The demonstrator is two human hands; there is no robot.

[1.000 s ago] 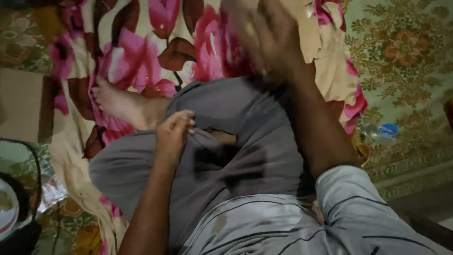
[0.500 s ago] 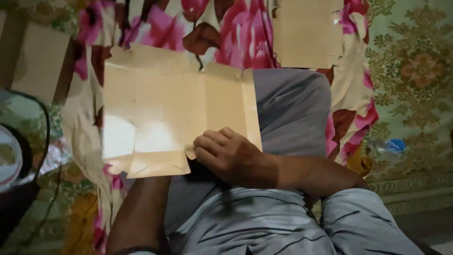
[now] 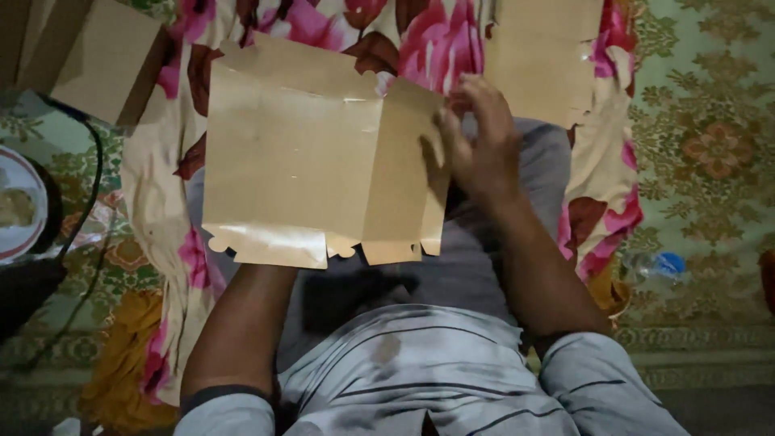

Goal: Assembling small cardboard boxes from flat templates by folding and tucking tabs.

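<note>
A seated person holds a flat, die-cut sheet of tan cardboard (image 3: pixel 315 161) over a grey-trousered lap, with a pink-and-cream floral cloth (image 3: pixel 161 202) spread beneath. Far left of the sheet, a round plate (image 3: pixel 16 210) sits at the frame's edge on a dark stand, a black cable (image 3: pixel 93 178) curving past it; up and left of the sheet lies another tan cardboard piece (image 3: pixel 105 60). The left forearm runs up under the sheet's lower edge, and the left hand is hidden behind it, so whether its fingers are clenched on the board or merely propping it cannot be told. At the sheet's right edge, the right hand (image 3: pixel 480 145) pinches the narrow side panel, its fingers (image 3: pixel 468 101) curled over the top of that flap. Up and right of the sheet rests a further cardboard blank (image 3: pixel 541 56), and well to the right, on the patterned green carpet (image 3: pixel 702 161), lies a clear plastic bottle with a blue cap (image 3: pixel 654 266).

The risk, judging by the grip: the sheet hangs mostly unsupported (only one edge is visibly held), so it could sag or slip off the lap. A hard pull on the side panel might crease it off its score line or tear the small scalloped tabs along the bottom.
</note>
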